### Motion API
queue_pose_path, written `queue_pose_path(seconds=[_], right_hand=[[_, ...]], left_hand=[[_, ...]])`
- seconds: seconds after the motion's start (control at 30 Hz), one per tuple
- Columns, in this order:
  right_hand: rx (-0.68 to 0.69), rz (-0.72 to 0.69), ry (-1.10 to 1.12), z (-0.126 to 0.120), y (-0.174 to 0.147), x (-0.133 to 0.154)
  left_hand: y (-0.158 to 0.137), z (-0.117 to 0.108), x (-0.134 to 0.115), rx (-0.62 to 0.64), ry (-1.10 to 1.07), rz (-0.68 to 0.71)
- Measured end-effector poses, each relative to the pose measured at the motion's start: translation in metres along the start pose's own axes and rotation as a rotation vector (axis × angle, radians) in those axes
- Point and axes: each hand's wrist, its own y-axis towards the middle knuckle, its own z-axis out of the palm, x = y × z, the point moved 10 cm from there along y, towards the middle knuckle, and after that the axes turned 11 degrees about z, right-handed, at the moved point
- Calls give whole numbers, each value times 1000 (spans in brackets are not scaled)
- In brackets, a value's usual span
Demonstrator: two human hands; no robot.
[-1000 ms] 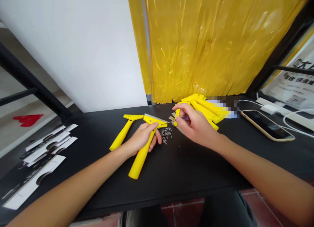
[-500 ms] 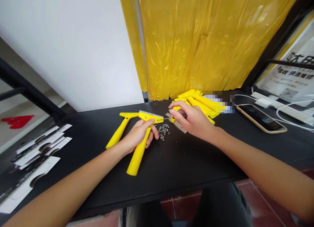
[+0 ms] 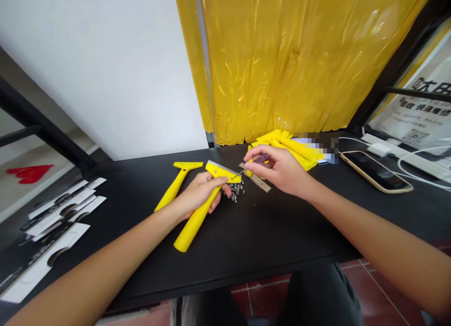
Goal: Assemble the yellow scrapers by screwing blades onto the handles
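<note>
Yellow scraper (image 3: 197, 218), one, sits gripped in our left hand (image 3: 203, 190) over the black table (image 3: 282, 241); our right hand (image 3: 282, 171) pinches one screwdriver (image 3: 263, 160). We seem to be working a screw (image 3: 231, 179), which calls for steady alignment. We count one second scraper (image 3: 172, 190), one phone (image 3: 376, 171); the loose hardware (image 3: 234, 193) defies counting.

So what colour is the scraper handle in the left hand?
The handle is plain yellow, clearest in the head view.
</note>
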Motion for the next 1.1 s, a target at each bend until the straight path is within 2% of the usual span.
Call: queue_pose_path(seconds=[0.2,0.33,0.47,0.73,1.1], right_hand=[[-187,-30,206,-18,-8,3],[-112,-131,52,-1,-16,20],[-81,-261,-108,10,-22,34],[-24,-316,-164,16,-24,38],[-54,-351,-184,16,-27,40]], left_hand=[[-3,6,-11,80,5,46],[-3,18,-9,138,-12,58],[-1,19,-10,124,9,97],[1,16,-9,96,-19,97],[2,14,-8,64,-25,108]])
